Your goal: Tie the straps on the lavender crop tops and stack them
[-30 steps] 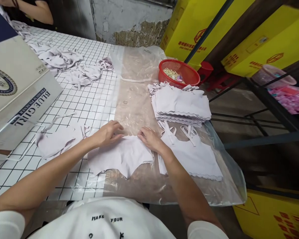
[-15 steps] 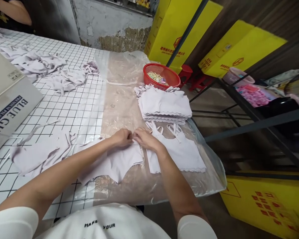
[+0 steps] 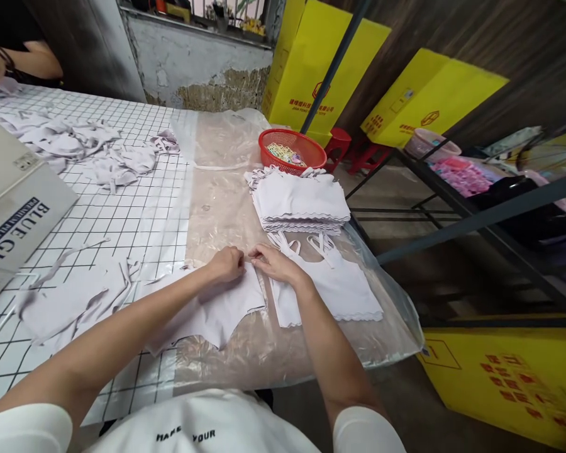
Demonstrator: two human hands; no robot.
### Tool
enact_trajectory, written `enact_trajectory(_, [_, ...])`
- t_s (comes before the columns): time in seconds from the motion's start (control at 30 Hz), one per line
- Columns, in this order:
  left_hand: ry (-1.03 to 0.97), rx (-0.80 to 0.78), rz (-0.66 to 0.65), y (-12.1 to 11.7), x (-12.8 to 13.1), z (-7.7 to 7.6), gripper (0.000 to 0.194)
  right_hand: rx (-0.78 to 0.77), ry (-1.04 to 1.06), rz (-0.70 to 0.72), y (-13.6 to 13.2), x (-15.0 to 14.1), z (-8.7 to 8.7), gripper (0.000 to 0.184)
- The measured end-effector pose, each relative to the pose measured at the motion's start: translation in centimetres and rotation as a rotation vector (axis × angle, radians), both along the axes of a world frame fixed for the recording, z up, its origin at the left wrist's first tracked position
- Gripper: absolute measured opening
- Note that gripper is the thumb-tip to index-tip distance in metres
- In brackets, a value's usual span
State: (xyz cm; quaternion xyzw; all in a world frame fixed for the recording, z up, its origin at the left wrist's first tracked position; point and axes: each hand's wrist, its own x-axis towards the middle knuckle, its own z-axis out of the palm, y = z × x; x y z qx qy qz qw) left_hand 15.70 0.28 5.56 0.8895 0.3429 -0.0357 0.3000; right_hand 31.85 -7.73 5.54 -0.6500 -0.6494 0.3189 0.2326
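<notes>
A pale lilac garment piece [image 3: 217, 311] lies flat on clear plastic sheeting [image 3: 226, 207] in front of me. My left hand [image 3: 226, 264] is curled at its top edge, pinching the fabric. My right hand [image 3: 276, 263] rests on the same edge, fingers close together, almost touching the left. To the right lies a flat strappy top [image 3: 339, 286] of the same colour. Behind it stands a neat stack of folded tops [image 3: 302, 201].
A red basket [image 3: 292, 151] with small items sits behind the stack. Loose lilac pieces lie at my left [image 3: 70, 299] and far left [image 3: 75, 145]. A grey carton [image 3: 9, 207] stands left. Another person's arm [image 3: 23, 60] is at the far corner. Yellow boxes [image 3: 500, 377] and a metal rack [image 3: 476, 214] stand on the right.
My hands came together at the top edge of the piece, the left closing into a pinch. My view swung to the right, so the table shifted left.
</notes>
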Motion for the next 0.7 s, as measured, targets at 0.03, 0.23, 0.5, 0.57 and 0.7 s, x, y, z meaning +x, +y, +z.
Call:
enact_trajectory(0.03, [-0.008, -0.033, -0.028, 0.2, -0.2, 0.4, 0.003, 0.008, 0.045, 0.003, -0.1, 0.1, 0.2, 0.011])
enact_trajectory(0.23, [-0.016, -0.002, -0.028, 1.3, -0.8, 2.9, 0.013, 0.037, 0.421, 0.077, 0.6, 0.5, 0.4, 0.024])
enact_trajectory(0.5, [0.079, 0.107, 0.057, 0.0, 1.0, -0.2, 0.008, 0.069, 0.390, -0.096, 0.7, 1.0, -1.4, 0.021])
enact_trajectory(0.57, [0.078, 0.066, 0.033, 0.0, 1.1, -0.5, 0.007, 0.060, 0.381, -0.091, 0.2, 1.3, -1.3, 0.022])
enact_trajectory(0.7, [0.040, -0.010, -0.006, 0.2, 0.6, 0.7, 0.008, 0.059, 0.413, -0.131, -0.2, 1.4, -1.0, 0.023])
